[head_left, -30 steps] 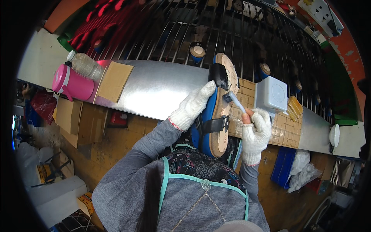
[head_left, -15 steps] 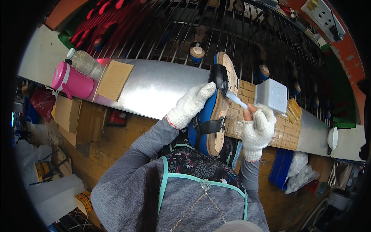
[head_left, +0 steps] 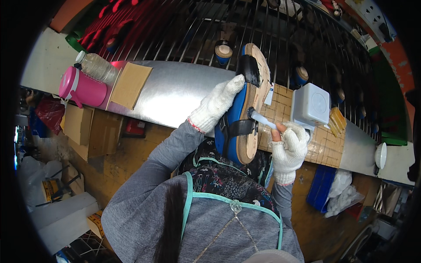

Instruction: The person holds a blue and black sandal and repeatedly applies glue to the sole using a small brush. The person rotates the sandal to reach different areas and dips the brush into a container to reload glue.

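My left hand, in a white knit glove, is closed on the side of a blue shoe last. The last is tilted with its sole side up, carrying a tan insole and black sandal straps. My right hand wears a similar glove with bare thumb and fingertip showing. Between them they pinch a brush with a pale handle and dark bristles. Its bristles are at the insole's edge, between the two straps; whether they touch it is hard to tell.
A white plastic container and a yellowish block stand on taped cardboard at right. Left on the metal ledge are a pink jug, a clear bottle and a cardboard piece. Beyond, a rod rack carries several lasts.
The brush has moved down along the insole's edge, from beside the upper strap toward the lower one. The last has shifted slightly up in view, still in my left hand.
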Action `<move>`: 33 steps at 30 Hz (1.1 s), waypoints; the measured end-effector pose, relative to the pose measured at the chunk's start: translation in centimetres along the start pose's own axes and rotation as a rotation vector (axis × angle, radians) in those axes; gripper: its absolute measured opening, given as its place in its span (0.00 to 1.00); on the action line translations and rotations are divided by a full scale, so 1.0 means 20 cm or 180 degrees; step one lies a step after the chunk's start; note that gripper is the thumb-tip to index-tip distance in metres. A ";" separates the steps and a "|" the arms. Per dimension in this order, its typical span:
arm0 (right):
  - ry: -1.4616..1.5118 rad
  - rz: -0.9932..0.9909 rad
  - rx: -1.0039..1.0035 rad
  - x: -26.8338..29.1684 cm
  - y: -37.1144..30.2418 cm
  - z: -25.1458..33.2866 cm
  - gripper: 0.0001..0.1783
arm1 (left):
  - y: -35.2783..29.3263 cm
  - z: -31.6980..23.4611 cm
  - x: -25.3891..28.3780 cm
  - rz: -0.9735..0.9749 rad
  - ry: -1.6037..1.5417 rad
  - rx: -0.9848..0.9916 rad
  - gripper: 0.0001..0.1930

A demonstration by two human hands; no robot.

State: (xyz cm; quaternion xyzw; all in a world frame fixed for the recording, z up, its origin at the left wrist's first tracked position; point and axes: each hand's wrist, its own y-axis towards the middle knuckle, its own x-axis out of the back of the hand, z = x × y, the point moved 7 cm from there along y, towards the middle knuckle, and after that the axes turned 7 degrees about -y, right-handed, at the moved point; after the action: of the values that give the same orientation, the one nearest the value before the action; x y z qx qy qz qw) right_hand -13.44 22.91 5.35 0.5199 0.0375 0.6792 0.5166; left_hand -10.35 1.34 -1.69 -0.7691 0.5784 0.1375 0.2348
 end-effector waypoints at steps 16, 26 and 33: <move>0.0098 0.0244 0.0215 0.05 -0.01 0.02 0.11 | 0.06 -0.13 -0.01 -0.0065 0.0530 -0.0403 0.37; 0.0729 0.0132 -0.0541 -0.05 0.11 -0.16 0.09 | 0.03 -0.05 -0.03 0.0148 0.0045 -0.0056 0.38; 0.1507 0.1485 -0.1283 -0.06 -0.08 -0.11 0.15 | -0.03 -0.07 0.10 -0.0600 0.0170 -0.0024 0.38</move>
State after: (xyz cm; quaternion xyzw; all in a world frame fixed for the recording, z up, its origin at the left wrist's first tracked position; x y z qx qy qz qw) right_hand -14.14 23.93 2.54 0.2313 -0.0978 0.8735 0.4171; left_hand -9.33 -0.95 -1.45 -0.8244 0.5089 0.0963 0.2283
